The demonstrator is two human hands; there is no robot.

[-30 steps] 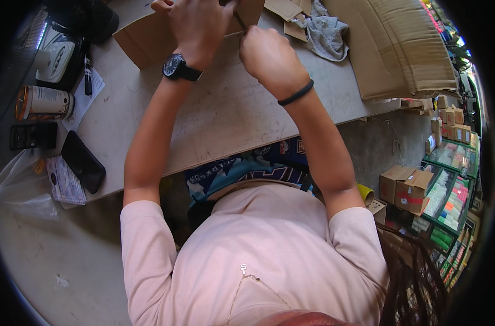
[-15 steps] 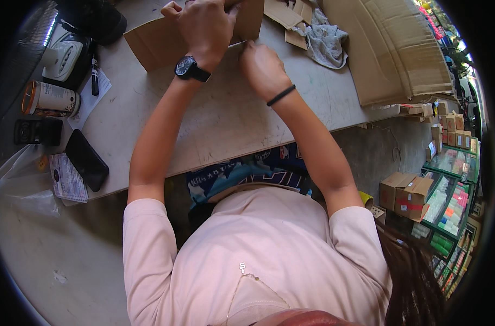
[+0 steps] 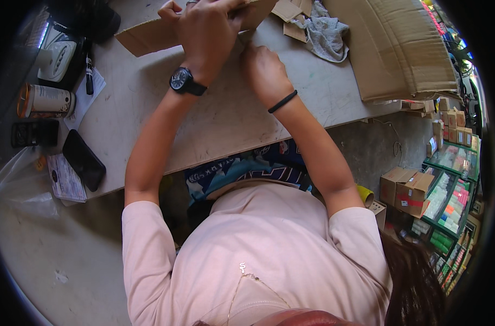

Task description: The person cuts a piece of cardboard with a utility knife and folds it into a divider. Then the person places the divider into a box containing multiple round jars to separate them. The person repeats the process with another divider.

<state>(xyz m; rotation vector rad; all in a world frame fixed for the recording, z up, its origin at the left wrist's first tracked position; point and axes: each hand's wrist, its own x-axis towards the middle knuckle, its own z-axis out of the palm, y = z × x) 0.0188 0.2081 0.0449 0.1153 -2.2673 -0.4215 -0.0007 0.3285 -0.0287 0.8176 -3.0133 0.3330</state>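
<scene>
Cardboard panel (image 3: 155,37), plain brown and stiff, sits right under the person's left hand (image 3: 209,38), showing on both sides of it. The left part sticks out as a slanting strip with a squared corner; the right part angles away, and the knuckles hide the stretch between. It looks tilted over the pale, scuffed tabletop (image 3: 220,119), though I can't tell whether its lower edge touches.

That left hand grasps the panel, fingers bent over it, a round black watch (image 3: 180,80) on the wrist. Just beside it the right hand (image 3: 262,68) is curled closed by the panel's lower edge, and I can't make out what it pinches.

Beyond the right hand lie torn brown cardboard scraps (image 3: 295,31) and a crumpled grey cloth (image 3: 326,38); further right of it stands a large brown cardboard box (image 3: 399,54). Well left of the left hand I see a slim black marker (image 3: 89,76) on white paper (image 3: 87,103). Far off, low to the right hand's right, is a green-framed display case (image 3: 448,201).
</scene>
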